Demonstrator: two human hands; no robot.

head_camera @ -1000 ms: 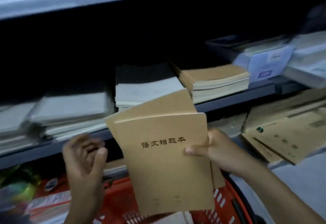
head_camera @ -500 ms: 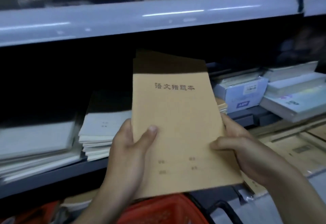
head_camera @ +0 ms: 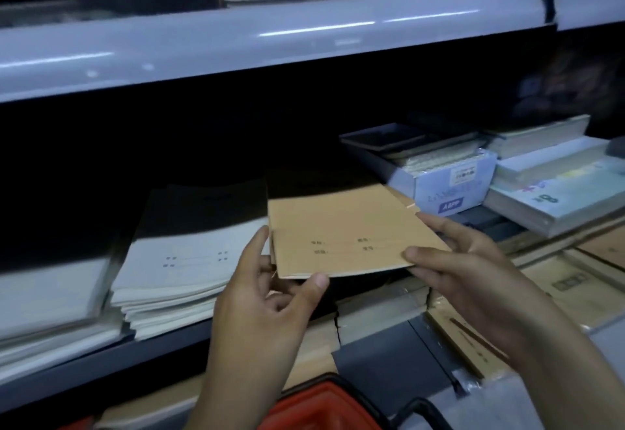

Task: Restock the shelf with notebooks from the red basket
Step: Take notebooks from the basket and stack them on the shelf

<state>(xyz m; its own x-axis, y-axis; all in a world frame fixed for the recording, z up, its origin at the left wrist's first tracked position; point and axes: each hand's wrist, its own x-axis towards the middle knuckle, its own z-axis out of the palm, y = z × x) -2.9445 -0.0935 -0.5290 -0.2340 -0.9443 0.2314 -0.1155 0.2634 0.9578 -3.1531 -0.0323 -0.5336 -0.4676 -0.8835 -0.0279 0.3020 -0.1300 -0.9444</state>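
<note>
A small stack of brown notebooks (head_camera: 341, 233) lies nearly flat, pushed part way into the dark middle shelf, its far half in shadow. My left hand (head_camera: 267, 297) holds the stack's near left corner, thumb at the front edge. My right hand (head_camera: 463, 264) grips the near right edge, thumb on top. Only the rim of the red basket (head_camera: 318, 406) shows at the bottom of the view, below my left forearm.
A pile of grey-white notebooks (head_camera: 182, 260) sits just left of the brown ones, with more pale stacks further left. A white box (head_camera: 449, 189) and pale packs stand to the right. The shelf edge above (head_camera: 270, 40) overhangs. Brown notebooks lie on the lower shelf at right (head_camera: 568, 280).
The brown notebooks went from upright in front of the shelf to lying flat and pushed into the shelf. Both hands moved forward with them and shifted to the near edge.
</note>
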